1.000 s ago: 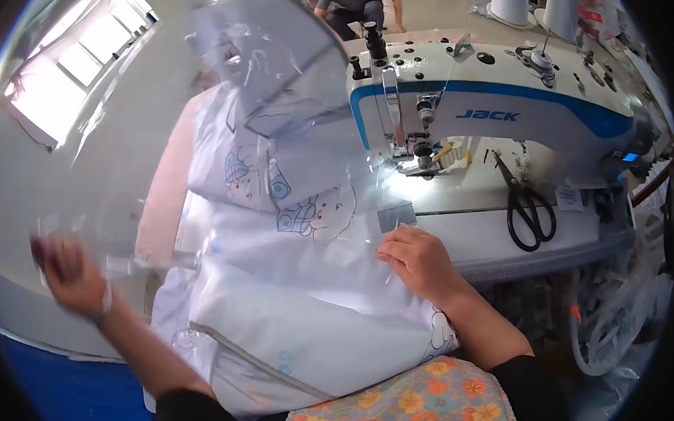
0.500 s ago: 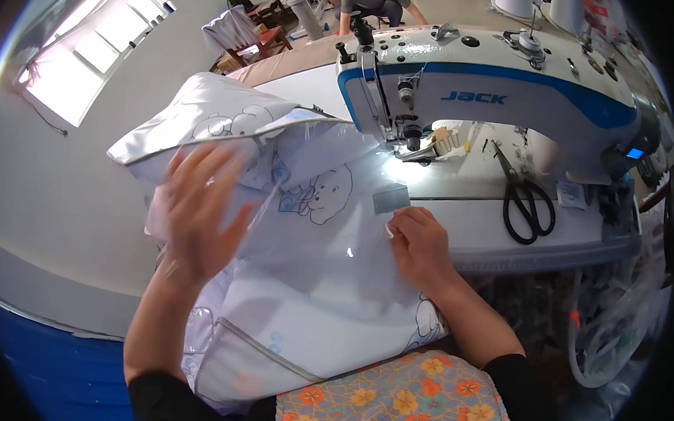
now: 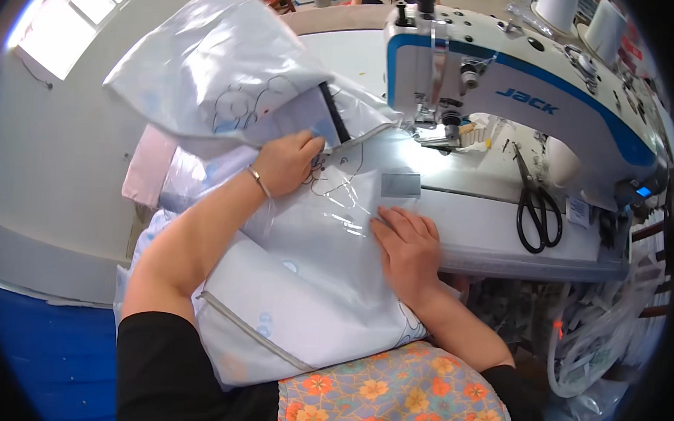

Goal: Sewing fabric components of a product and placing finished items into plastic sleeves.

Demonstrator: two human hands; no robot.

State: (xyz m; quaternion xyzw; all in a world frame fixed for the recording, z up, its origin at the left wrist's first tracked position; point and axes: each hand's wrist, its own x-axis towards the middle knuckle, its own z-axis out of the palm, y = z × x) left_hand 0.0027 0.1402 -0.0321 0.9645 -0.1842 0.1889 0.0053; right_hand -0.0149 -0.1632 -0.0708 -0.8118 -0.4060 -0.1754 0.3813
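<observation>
A glossy white plastic cover printed with outlined cartoon animals and edged in grey binding spreads over my lap and the table. My left hand is closed on its raised upper fold, next to a black strip along that fold. The fold's far end runs in near the presser foot of the sewing machine, under its bright lamp. My right hand lies with extended fingers on the cover's right side, just below a small grey rectangle on the machine bed. Nothing shows in its grasp.
Black-handled scissors lie on the table right of the needle area, near a small white packet. White thread cones stand behind the machine. Clear plastic sheeting hangs below the right edge. A pink piece juts out left.
My left hand has come down and right from the air and taken hold of the cover's fold, which now stands higher. My right hand has flattened. The whole view has shifted.
</observation>
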